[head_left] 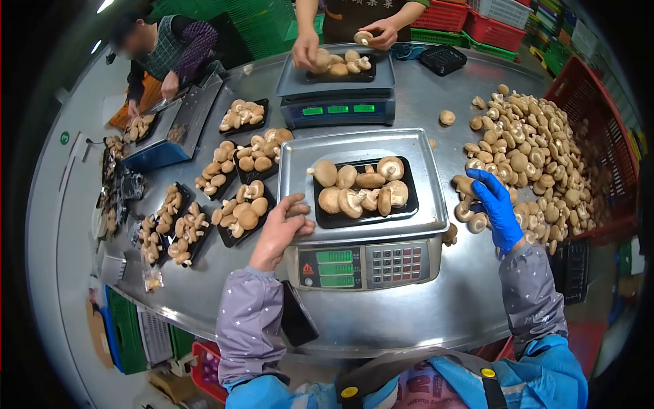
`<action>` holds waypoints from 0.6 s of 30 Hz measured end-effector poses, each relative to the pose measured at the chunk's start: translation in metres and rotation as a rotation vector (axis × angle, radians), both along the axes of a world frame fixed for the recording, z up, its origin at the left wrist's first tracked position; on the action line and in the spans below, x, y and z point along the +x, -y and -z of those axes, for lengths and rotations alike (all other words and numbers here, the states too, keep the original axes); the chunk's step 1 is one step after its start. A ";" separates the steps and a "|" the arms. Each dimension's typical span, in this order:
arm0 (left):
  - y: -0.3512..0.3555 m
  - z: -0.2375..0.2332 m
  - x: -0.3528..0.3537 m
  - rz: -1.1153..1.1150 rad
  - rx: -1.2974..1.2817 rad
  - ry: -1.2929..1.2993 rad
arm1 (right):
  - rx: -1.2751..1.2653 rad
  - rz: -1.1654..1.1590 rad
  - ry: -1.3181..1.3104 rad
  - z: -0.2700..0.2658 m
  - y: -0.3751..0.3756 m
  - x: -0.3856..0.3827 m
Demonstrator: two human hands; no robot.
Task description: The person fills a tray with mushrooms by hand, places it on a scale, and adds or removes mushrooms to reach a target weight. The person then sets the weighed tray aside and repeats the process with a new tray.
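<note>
On the near scale's metal pan [291, 153] rests a black tray [332, 220] with several shiitake mushrooms [370, 180], some caps up and some stems up. My bare left hand [281, 228] is at the pan's left edge, fingers apart, holding nothing. Right of the scale, my blue-gloved right hand [496, 211] has its fingers bent around a brown shiitake mushroom [463, 185] at the edge of a large loose pile [521, 146]. More loose mushrooms lie just below those fingers. The scale's green display [335, 268] appears to read zeros.
Filled black trays [238, 217] stand left of the scale. Across the steel table [381, 320], a co-worker's hands [383, 33] handle mushrooms over a second scale [337, 109]. Another person works at a machine [174, 133] at far left. A red crate [599, 102] lies tipped behind the pile.
</note>
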State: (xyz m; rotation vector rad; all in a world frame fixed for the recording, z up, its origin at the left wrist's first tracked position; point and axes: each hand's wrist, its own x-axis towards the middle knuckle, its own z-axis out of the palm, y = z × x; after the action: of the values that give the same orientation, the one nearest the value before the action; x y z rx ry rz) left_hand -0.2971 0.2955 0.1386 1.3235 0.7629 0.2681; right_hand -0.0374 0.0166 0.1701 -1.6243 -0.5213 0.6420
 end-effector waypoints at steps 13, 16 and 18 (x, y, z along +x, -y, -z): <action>-0.014 0.003 0.041 -0.066 0.896 -0.111 | -0.082 -0.075 0.022 0.006 0.004 -0.008; -0.025 0.012 0.057 0.014 0.998 -0.064 | -0.102 -0.091 0.024 0.005 0.004 -0.008; -0.030 0.019 0.062 0.161 1.122 -0.066 | -0.103 -0.089 0.029 0.004 0.004 -0.008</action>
State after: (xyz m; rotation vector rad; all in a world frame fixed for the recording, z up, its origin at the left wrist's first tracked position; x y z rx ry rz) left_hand -0.2349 0.3256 0.1191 2.4446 0.5434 0.5677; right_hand -0.0456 0.0127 0.1658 -1.7171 -0.5930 0.7225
